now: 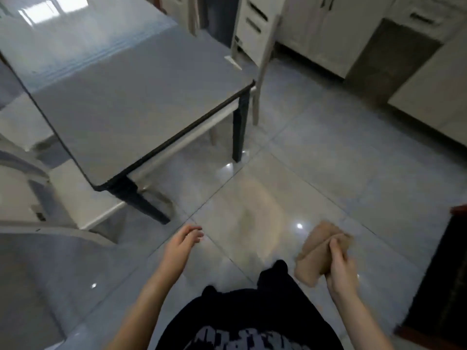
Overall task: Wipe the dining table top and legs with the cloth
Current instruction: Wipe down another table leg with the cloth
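While the person stands back from the dining table (121, 97), neither hand touches it, so no wiping is under way at this moment. Their right hand (341, 269) is closed around a bunched tan cloth (321, 253), held in the air over the tiled floor (328, 160), well apart from the table. Their left hand (184, 242) is empty, with the fingers loosely spread, and hangs just short of the near table leg (141, 200), which stands ahead of it and slightly to its left. A second dark leg (240, 127) stands farther ahead, between the two hands' lines of reach.

From the glossy top alone I cannot tell whether it is already wiped; it shows reflections and no obvious smears or wet streaks. The legs look dark and matte, with nothing to show they are cleaned. My judgement is that the legs remain to be done, and possibly the top as well, and the cloth must first be brought forward and to the left of the right hand to reach either.
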